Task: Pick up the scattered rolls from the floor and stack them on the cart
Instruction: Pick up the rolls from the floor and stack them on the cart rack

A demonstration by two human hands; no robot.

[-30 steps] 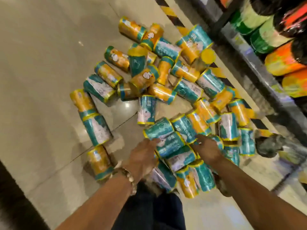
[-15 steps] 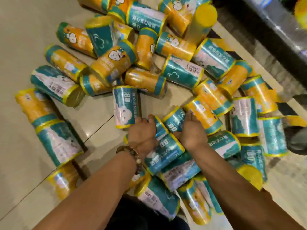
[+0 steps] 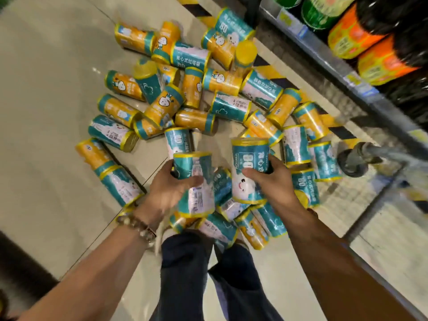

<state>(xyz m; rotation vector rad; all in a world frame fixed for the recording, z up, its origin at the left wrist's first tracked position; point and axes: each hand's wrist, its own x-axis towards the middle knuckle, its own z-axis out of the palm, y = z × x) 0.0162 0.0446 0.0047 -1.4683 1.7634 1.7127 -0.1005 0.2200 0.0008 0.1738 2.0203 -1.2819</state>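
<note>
Shop (stocked shelf point(image 3: 320, 50), price tags point(image 3: 286, 19))

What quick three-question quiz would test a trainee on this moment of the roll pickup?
1. True or false: the left hand grips a teal roll while the right hand grips the 80-marked roll.
2. Where is the cart wheel relative to the pile of rolls on the floor? A: on the person's right. B: on the person's left. C: buried under the rolls.
3. Fill in: the bead bracelet sits on the ___ wrist.

Key: 1 true; 2 A; 3 left.
</note>
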